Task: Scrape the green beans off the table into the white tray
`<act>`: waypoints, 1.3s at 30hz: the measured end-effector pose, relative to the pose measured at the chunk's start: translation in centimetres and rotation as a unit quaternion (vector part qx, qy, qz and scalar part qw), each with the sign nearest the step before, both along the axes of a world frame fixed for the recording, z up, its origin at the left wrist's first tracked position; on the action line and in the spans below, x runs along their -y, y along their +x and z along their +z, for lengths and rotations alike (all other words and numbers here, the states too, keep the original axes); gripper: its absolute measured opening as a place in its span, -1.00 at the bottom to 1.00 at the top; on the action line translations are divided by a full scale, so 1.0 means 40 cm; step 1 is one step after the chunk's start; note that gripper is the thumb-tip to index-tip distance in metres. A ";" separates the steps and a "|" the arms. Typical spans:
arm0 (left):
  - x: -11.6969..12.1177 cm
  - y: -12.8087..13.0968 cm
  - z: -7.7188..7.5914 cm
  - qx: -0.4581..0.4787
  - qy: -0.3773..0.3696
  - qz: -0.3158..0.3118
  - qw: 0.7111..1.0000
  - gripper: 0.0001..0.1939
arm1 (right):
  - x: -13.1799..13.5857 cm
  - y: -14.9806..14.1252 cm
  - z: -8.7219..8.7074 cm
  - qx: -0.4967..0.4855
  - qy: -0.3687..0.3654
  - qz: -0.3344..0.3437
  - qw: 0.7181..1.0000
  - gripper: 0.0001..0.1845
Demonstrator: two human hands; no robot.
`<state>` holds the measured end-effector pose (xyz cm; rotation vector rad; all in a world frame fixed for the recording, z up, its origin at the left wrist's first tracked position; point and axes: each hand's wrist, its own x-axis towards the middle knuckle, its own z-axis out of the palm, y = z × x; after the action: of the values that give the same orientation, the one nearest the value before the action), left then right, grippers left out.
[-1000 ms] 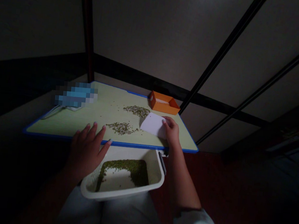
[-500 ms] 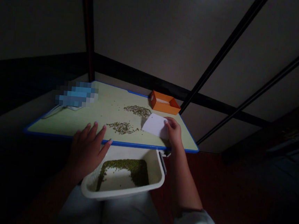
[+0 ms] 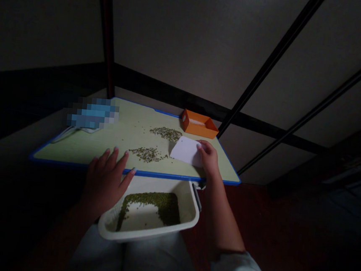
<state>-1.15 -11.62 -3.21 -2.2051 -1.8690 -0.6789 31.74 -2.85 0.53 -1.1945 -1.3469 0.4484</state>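
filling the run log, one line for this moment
left hand: open, at table edge; right hand: holds white card; grain piles: two, on tabletop; tub: green grains inside

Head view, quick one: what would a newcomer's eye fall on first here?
Probably the orange box at the far right of the pale tabletop, vivid in a dim scene. Next comes the white card in the right hand, with two patches of small grains to its left. Below the tabletop's near edge, a white tub holds greenish grains.

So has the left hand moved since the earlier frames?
No: the left hand keeps its place at the near edge of the table, no clear shift.
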 end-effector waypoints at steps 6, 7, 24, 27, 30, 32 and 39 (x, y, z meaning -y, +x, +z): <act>0.000 0.001 -0.001 0.000 -0.002 0.003 1.000 -0.34 | 0.019 0.009 0.005 0.002 -0.008 0.006 1.000 -0.68; 0.000 0.001 0.000 0.000 -0.003 0.003 1.000 -0.34 | 0.025 0.008 0.006 0.002 -0.010 0.007 1.000 -0.68; 0.000 -0.001 0.001 0.008 0.007 -0.004 1.000 -0.31 | 0.052 -0.025 -0.007 -0.010 -0.009 -0.001 1.000 -0.71; -0.002 -0.003 -0.001 0.002 0.012 -0.005 1.000 -0.31 | 0.054 -0.031 -0.010 -0.016 -0.008 0.002 1.000 -0.69; -0.004 -0.006 -0.002 -0.007 0.019 -0.004 1.000 -0.32 | 0.055 -0.035 -0.016 -0.025 -0.003 -0.006 1.000 -0.70; -0.005 -0.008 -0.002 -0.013 0.024 -0.002 1.000 -0.32 | 0.056 -0.041 -0.018 -0.028 0.000 -0.008 1.000 -0.72; -0.007 -0.014 -0.004 -0.023 0.028 -0.001 0.999 -0.34 | 0.074 -0.075 -0.014 -0.019 0.002 0.024 1.000 -0.74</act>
<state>-1.70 -11.33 -3.37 -2.1700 -1.8040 -0.6653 28.74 -5.82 -0.04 -1.1471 -1.3448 0.5013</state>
